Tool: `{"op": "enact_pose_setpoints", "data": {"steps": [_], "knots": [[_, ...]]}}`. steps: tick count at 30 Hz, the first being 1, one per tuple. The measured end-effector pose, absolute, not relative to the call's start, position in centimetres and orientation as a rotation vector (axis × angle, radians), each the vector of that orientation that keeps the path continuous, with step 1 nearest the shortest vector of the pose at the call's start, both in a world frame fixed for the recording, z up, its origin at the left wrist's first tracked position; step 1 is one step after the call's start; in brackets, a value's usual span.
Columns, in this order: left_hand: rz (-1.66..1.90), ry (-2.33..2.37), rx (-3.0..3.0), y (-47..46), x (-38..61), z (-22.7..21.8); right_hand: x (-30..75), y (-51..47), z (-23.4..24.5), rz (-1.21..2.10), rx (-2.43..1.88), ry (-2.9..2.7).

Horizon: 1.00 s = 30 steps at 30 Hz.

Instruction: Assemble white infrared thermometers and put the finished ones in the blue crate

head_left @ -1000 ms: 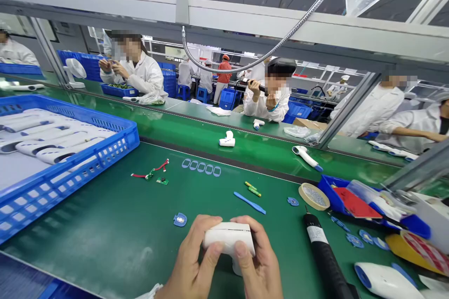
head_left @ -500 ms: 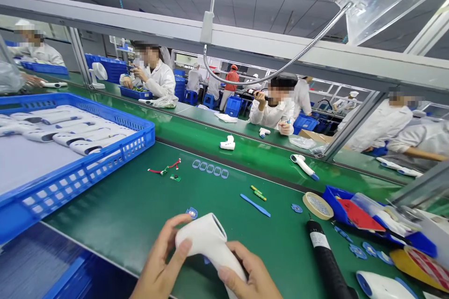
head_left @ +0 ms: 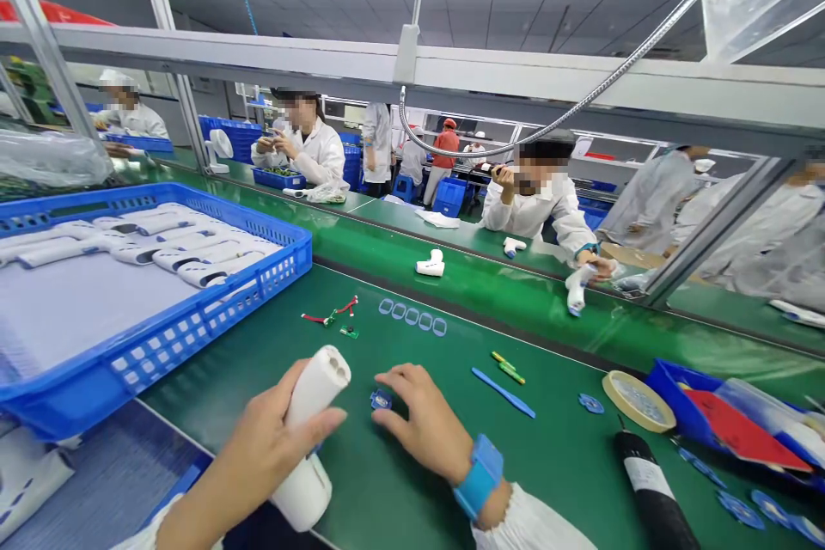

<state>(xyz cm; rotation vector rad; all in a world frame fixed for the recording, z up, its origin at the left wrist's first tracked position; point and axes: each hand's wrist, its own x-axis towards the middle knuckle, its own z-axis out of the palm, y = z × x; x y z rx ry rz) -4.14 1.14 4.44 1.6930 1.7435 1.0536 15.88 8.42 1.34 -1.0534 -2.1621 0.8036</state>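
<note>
Head view: at near left, the left hand (head_left: 271, 438) is closed around 1 angled white plastic housing (head_left: 317, 382), which a slack grip could drop. The right hand (head_left: 426, 428), half open and empty, hovers beside 1 small blue plastic piece (head_left: 380, 400); a hasty pinch might flick it away.

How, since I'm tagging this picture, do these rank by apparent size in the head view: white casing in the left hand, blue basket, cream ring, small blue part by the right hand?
1. Blue basket, though cut off by the frame edge
2. White casing, perhaps enlarged by nearness
3. Cream ring
4. Small blue part
</note>
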Motion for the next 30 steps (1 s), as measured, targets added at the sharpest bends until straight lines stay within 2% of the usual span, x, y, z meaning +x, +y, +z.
{"op": "enact_pose_setpoints", "data": {"steps": [4, 7, 10, 14, 18, 27, 30], "knots": [[1.182, 1.481, 1.353, 2.8, -3.1, 4.6, 15.1, 9.1, -1.2, 0.733, -1.027, -2.157], [1.193, 1.318, 1.323, 3.8, -2.2, 4.5, 16.0, 9.5, -0.7, 0.689, -1.092, -2.040], [1.180, 1.264, 1.433, 4.4, -1.4, 4.6, 17.7, 9.3, 2.4, 0.815, -1.156, -1.793], [1.037, 1.202, 1.672, 4.9, -0.2, 5.2, 19.4, 7.3, 7.8, 1.279, -0.998, -1.508], [0.939, 1.125, 1.812, 5.0, 0.9, 5.6, 19.8, 5.9, 10.3, 1.353, -0.937, -1.598], [0.831, 1.142, 1.949, 4.4, 1.5, 5.9, 19.4, 5.6, 9.3, 1.475, -0.894, -1.474], [0.858, 1.193, 1.988, 4.2, 1.6, 6.0, 19.0, 5.3, 8.6, 1.382, -0.920, -1.465]]}}
